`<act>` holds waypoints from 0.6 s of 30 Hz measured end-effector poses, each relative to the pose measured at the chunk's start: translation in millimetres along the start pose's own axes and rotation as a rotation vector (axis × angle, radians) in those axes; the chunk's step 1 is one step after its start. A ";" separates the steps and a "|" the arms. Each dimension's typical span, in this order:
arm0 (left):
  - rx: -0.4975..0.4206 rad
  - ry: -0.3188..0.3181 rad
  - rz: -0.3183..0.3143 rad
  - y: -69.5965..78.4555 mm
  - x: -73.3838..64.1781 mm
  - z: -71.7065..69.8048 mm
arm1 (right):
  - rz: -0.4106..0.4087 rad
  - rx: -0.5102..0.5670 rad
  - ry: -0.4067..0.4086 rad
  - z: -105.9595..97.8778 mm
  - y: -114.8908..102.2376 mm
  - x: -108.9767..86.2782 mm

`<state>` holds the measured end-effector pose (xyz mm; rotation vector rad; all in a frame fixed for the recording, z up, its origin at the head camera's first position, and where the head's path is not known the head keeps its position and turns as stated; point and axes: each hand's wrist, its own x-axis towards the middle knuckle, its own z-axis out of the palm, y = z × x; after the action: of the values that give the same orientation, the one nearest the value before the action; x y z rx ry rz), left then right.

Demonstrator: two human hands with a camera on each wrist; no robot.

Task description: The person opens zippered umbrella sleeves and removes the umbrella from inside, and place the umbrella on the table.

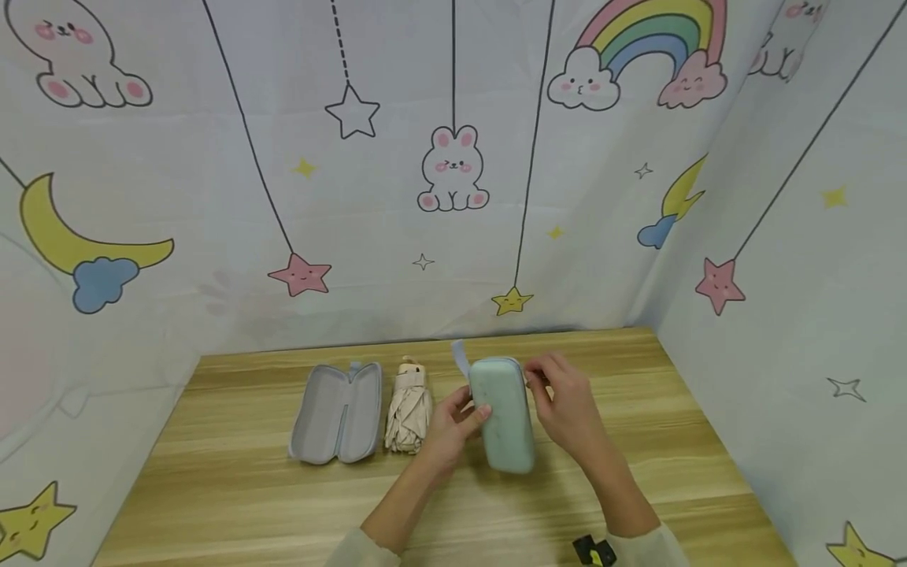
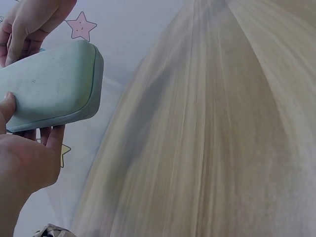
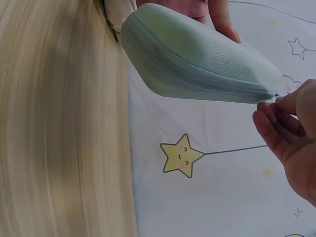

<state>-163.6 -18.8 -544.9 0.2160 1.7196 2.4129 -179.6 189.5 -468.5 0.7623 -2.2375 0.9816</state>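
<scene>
A pale green zip case (image 1: 505, 417) is held up over the wooden table, tilted, with its two halves together. My left hand (image 1: 448, 429) grips it from the left side, thumb on the front face and fingers behind. Beside its upper right corner, my right hand (image 1: 567, 405) pinches the zipper pull (image 3: 277, 96) between thumb and forefinger. The right wrist view shows the zipper (image 3: 182, 74) running along the case's side. A light lavender strap (image 1: 460, 358) sticks up at the top left of the case.
On the table (image 1: 234, 472) to the left lies an opened grey case (image 1: 319, 417). A folded beige umbrella (image 1: 409, 409) lies between it and my left hand. Printed cloth (image 1: 397, 197) hangs behind the table's back edge and along the right side.
</scene>
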 end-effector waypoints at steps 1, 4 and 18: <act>-0.006 -0.001 -0.001 -0.3 0.3 0.2 | 0.000 0.004 0.001 0.0 0.5 -0.5; -0.020 0.000 0.000 -1.4 1.0 0.9 | 0.003 0.023 0.006 0.0 1.8 -2.0; 0.061 0.009 0.051 1.2 2.0 6.5 | 0.094 0.140 0.029 -5.7 -0.8 -5.5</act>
<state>-164.1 -12.7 -541.6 0.2604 1.8144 2.4018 -173.8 194.9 -468.7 0.7031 -2.2146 1.1976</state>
